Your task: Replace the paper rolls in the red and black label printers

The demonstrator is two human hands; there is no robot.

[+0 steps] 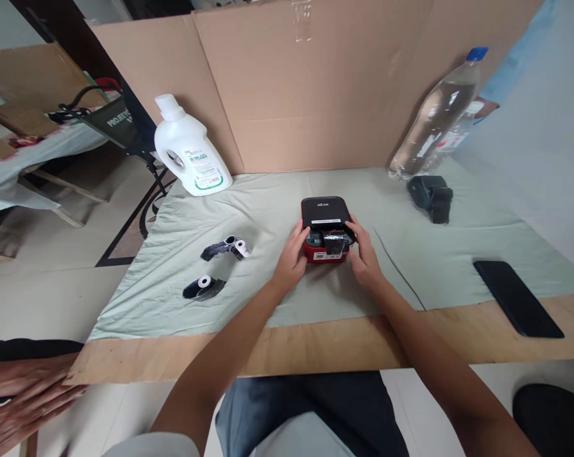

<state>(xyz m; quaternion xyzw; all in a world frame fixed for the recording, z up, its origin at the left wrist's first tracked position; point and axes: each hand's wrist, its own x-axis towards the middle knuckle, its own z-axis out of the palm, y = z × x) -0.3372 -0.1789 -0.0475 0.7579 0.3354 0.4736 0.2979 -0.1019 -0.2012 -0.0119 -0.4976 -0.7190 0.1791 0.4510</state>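
A small red label printer (326, 230) with its black lid raised sits in the middle of the pale green cloth (268, 209). A dark roll lies inside its open compartment. My left hand (293, 255) grips the printer's left side. My right hand (363, 254) holds its right side, fingers at the open compartment. Two label rolls in dark wrapping lie to the left: one (226, 249) nearer the printer, one (204, 287) closer to me.
A white detergent bottle (188, 150) stands at the back left and a clear water bottle (433, 120) leans at the back right. A black pouch (432, 195) and a black phone (517, 297) lie on the right. Cardboard walls the back. Another person's hand (25, 395) rests lower left.
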